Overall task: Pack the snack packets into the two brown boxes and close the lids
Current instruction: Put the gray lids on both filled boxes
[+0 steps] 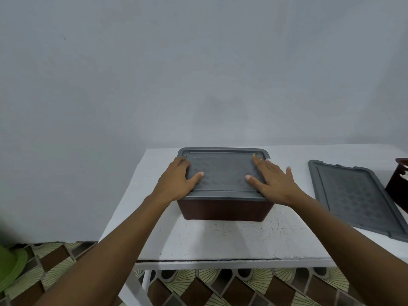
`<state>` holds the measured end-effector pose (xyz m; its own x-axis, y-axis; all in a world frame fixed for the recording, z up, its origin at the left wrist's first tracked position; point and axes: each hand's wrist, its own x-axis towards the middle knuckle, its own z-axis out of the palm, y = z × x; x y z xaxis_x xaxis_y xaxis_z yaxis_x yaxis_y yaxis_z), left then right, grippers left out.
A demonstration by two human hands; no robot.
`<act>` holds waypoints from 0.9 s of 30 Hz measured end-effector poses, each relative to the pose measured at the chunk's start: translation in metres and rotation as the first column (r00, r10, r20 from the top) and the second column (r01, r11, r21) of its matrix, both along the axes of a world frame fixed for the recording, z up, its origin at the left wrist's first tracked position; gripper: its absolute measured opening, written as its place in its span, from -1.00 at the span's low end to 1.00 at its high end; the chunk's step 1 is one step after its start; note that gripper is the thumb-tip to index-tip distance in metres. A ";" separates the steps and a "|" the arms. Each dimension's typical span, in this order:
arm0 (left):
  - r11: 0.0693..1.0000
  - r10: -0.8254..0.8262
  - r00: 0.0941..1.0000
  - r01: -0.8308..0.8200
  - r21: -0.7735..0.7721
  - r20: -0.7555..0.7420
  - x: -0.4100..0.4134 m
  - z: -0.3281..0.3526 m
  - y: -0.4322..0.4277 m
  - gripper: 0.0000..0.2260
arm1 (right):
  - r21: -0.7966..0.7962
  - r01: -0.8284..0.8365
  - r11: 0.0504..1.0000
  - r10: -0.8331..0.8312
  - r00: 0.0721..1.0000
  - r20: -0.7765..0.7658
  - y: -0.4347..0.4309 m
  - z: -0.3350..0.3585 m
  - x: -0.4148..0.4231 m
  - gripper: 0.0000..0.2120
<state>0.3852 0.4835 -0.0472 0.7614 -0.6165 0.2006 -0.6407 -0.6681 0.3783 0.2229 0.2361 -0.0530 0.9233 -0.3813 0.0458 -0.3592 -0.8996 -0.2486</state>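
A brown box (224,209) stands on the white table (220,239), covered by a grey patterned lid (223,173). My left hand (177,182) lies flat on the lid's left side, thumb on top and fingers over the left edge. My right hand (272,182) presses flat on the lid's right side with straight fingers. A second grey lid (357,197) lies loose on the table to the right. At the far right edge, part of a second brown box (398,184) shows. No snack packets are plainly visible.
A grey wall rises right behind the table. The table's front edge (209,260) is chipped, with white legs below. Patterned floor tiles (220,286) lie beneath, and a green object (10,268) sits at the lower left.
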 end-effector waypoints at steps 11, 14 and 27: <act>0.972 -0.045 0.997 0.060 0.226 -0.070 0.038 0.006 -0.024 -0.17 | -0.060 0.002 0.998 -0.008 0.996 -0.090 -0.016 0.007 0.034 -0.19; 0.982 -0.045 0.996 0.058 0.181 -0.075 0.036 0.007 -0.025 -0.21 | -0.011 0.006 1.000 -0.006 0.998 -0.069 -0.014 0.008 0.031 -0.20; 0.929 0.164 0.981 -0.190 -0.317 -0.108 -0.018 -0.016 -0.004 -0.74 | 0.263 0.101 0.960 -0.213 0.872 0.441 0.007 -0.020 -0.005 -0.78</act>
